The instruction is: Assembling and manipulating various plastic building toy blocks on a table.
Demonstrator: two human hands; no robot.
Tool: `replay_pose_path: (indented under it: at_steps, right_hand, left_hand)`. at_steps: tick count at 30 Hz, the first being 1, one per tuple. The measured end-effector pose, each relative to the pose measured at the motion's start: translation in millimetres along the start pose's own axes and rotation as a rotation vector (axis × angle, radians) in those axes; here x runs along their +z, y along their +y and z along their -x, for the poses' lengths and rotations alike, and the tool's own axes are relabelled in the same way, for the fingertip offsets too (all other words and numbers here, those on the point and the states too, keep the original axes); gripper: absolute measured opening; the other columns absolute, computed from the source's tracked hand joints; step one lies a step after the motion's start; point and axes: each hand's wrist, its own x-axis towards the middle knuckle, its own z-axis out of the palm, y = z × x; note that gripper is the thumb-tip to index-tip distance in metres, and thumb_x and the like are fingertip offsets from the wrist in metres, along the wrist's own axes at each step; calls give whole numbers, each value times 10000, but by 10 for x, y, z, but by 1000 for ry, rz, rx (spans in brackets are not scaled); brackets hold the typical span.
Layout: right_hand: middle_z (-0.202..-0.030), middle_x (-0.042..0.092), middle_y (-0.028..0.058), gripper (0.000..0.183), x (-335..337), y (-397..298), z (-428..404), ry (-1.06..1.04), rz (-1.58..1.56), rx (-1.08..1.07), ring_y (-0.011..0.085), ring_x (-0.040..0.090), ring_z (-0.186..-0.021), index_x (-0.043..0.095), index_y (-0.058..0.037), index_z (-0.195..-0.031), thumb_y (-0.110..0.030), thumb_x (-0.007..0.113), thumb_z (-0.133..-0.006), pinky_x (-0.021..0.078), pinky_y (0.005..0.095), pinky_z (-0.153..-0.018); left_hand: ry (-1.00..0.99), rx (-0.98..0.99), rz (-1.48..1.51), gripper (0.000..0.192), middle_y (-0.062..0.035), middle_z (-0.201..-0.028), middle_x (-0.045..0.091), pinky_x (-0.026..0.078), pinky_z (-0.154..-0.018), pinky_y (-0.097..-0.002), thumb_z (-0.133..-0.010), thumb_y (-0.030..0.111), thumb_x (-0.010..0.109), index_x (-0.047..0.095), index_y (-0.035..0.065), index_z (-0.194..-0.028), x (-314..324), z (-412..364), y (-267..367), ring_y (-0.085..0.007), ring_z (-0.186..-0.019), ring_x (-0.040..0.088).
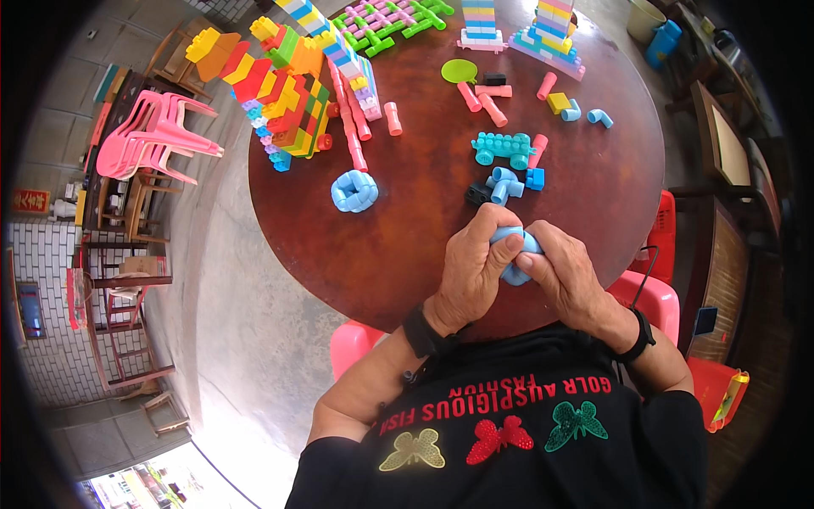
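Note:
Both hands meet above the near edge of a round brown table point(407, 254). My left hand point(474, 264) and my right hand point(563, 267) grip a curved piece made of light blue plastic pipe elbows point(516, 275); the fingers hide much of it. Just beyond the hands lie loose light blue elbows point(505, 186), a black toy block point(478, 193) and a small blue block point(535, 179). A ring of joined light blue elbows point(354, 191) rests to the left, by the end of a row of pink tubes point(351, 137).
Farther back are a teal wheeled block base point(502, 147), loose pink tubes point(491, 109), a yellow block point(558, 103) and a green disc point(458, 70). Tall block builds point(299, 114) stand at the left and a block tower point(480, 25) at the back. Pink stools point(152, 137) are stacked beyond the table.

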Motion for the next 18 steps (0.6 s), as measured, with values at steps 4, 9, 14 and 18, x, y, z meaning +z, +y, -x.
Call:
replay_pose_path:
  at_steps: [4,9,14,18]
  right_hand:
    - [-720,484,166,243,0,1,3,12,-66,38,351,511,-664,489,11,-851,-214,514,-939,409,408,-593]
    - [-700,482,162,237,-43,39,2,-6,-38,12,348,510,-637,490,8,-829,-202,520,-936,409,406,-579]
    - [-680,462,161,244,-85,60,-16,-60,106,-61,366,502,-622,468,-4,-796,-200,522,-932,399,427,-561]
    - [-666,450,161,257,-112,77,-15,-121,122,-14,373,494,-620,446,-10,-770,-197,528,-927,398,433,-555]
  left_hand:
    - [-51,-58,74,292,-87,-755,536,431,-574,-289,-977,319,476,507,34,-922,-4,8,-23,-158,-633,532]
    - [-99,-18,35,329,-25,-703,515,384,-556,-237,-988,338,431,500,35,-880,-20,-5,-82,-77,-621,464]
    - [-212,-80,0,371,-44,-668,474,373,-542,-261,-997,357,382,473,35,-837,-86,-34,-88,-97,-595,446]
    - [-256,-139,19,383,-134,-654,378,379,-561,-343,-1006,346,374,385,20,-806,-58,-58,-38,-214,-594,391]
